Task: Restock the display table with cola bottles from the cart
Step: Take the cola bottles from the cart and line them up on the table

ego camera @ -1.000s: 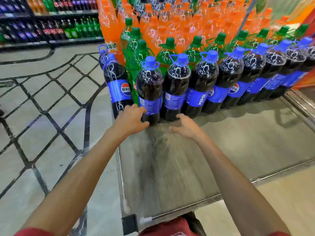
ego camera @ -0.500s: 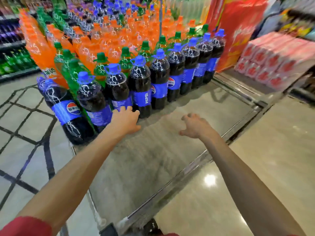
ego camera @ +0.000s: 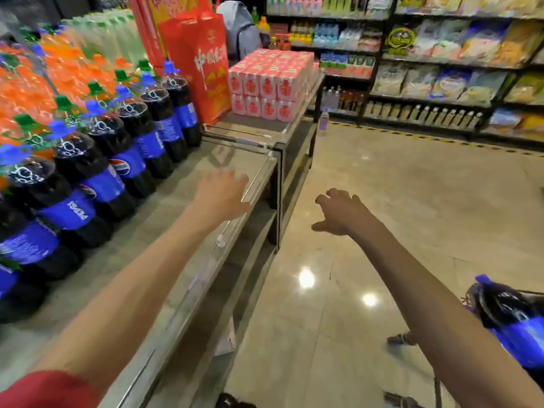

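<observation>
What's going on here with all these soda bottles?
A person is stocking a shop display table with big cola bottles. A row of them already stands along the table. Right now both hands are empty, fingers spread: the left hand hovers over the table's front edge, the right hand over the floor. One more cola bottle shows at the lower right, not yet picked up.

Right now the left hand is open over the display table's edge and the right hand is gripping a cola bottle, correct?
Not quite. In the head view the right hand holds nothing: its fingers are spread, over the floor, apart from the cola bottle at the lower right. The left hand is open over the display table edge, as you said.
</observation>
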A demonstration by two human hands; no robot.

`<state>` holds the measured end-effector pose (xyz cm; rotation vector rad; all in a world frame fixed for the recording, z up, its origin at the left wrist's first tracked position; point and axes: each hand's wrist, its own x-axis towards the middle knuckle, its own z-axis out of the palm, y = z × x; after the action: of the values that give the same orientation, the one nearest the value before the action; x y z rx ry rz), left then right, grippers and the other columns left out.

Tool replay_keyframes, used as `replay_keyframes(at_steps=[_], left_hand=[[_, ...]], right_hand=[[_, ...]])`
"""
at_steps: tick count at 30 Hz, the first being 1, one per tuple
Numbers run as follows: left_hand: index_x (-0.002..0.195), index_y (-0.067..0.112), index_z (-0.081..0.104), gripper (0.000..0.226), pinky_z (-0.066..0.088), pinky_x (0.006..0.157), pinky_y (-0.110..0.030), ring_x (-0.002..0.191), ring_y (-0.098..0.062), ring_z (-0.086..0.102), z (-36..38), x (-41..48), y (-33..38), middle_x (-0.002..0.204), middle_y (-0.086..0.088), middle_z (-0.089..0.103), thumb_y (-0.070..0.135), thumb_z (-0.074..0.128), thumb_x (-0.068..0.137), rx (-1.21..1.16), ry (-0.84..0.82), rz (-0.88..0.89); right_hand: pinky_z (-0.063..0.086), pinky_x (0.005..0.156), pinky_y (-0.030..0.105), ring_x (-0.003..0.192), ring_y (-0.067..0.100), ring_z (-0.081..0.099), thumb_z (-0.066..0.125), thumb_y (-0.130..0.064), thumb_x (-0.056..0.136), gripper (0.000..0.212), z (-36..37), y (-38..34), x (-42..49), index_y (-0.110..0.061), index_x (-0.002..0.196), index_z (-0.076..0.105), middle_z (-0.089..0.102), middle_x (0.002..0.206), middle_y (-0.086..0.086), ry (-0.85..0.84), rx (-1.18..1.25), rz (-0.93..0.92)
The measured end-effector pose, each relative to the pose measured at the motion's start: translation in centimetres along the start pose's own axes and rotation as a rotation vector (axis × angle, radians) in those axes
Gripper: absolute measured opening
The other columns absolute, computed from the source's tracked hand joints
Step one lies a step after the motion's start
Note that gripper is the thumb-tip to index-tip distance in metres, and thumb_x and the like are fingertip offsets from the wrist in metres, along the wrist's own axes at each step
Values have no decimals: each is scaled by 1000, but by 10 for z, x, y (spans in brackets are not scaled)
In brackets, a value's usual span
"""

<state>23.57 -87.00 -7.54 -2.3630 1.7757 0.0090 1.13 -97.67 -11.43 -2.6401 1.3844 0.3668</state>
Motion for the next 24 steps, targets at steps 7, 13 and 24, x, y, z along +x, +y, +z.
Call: replay_keyframes(at_steps=[7,13,24], left_hand=[[149,23,38,63,40,108,-55,133,-37,43,-24,6,166,146,-12,42,51,57,96,-7,-30,288],[149,25,39,63,43,106,-48,131,-33,46,-34,-3,318,145,-8,43,55,56,96,98,-77,484],[149,24,39,64,44,96,-40,127,-31,51,-47,-26,541,140,-9,47,57,55,96,140,-81,937]], right_hand=[[36,110,47,139,34,39,66,-51,93,71,36,156,-96,-17,150,41,40,152,10,-32,76,278],[40,105,46,134,35,43,67,-51,91,72,75,252,-192,-15,148,42,45,145,12,-65,173,470],[48,100,41,128,35,52,70,-41,90,60,113,369,-353,-11,138,50,51,142,14,-67,338,798]])
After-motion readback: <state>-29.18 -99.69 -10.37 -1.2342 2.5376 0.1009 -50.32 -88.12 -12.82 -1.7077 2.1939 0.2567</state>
